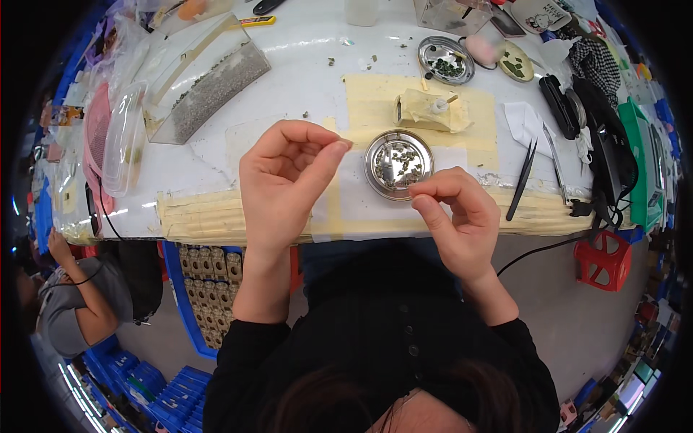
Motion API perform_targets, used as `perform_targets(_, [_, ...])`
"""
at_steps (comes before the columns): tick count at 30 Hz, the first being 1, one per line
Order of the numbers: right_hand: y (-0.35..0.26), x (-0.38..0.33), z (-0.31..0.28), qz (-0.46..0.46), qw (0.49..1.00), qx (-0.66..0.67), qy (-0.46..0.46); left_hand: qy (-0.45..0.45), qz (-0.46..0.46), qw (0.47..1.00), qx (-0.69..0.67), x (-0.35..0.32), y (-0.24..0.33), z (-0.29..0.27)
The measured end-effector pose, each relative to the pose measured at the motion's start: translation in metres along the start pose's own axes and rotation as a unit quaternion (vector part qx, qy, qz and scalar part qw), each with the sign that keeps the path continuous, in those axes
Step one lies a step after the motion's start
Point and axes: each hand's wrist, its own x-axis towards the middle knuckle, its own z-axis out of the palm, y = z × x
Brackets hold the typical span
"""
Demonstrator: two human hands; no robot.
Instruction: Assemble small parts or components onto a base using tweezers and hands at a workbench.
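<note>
My left hand point(285, 180) is raised over the white table's front edge, thumb and forefinger pinched together near its tip; what it pinches is too small to see. My right hand point(458, 216) hovers just below a small round metal dish point(398, 164) of tiny dark-green parts, its thumb and forefinger also pinched on something too small to make out. The dish sits on pale tape strips between both hands.
A second metal dish point(445, 60) with green bits stands further back. Black tweezers point(522, 179) lie to the right, beside dark tools and cables. Clear plastic trays point(123, 137) and a bag of grey parts point(209, 90) lie left. Another person point(79, 299) sits at lower left.
</note>
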Motion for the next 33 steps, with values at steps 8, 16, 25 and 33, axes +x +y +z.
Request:
perform_targets(8, [-0.019,0.027,0.019,-0.166,0.977,-0.122,0.048,-0.093,-0.12,0.904,-0.4,-0.02,-0.015,0.022])
perform_targets(16, [-0.014,0.025,0.016,-0.167,0.975,-0.137,0.054,-0.067,0.038,0.973,-0.216,-0.024,-0.019,0.031])
perform_targets(25, [-0.013,0.024,0.007,-0.049,0.998,0.024,-0.015,-0.07,0.131,0.988,-0.044,-0.022,-0.009,0.025])
perform_targets(33, [-0.014,0.021,0.007,-0.045,0.999,0.024,-0.015,-0.062,0.188,0.979,0.042,-0.019,-0.009,0.025])
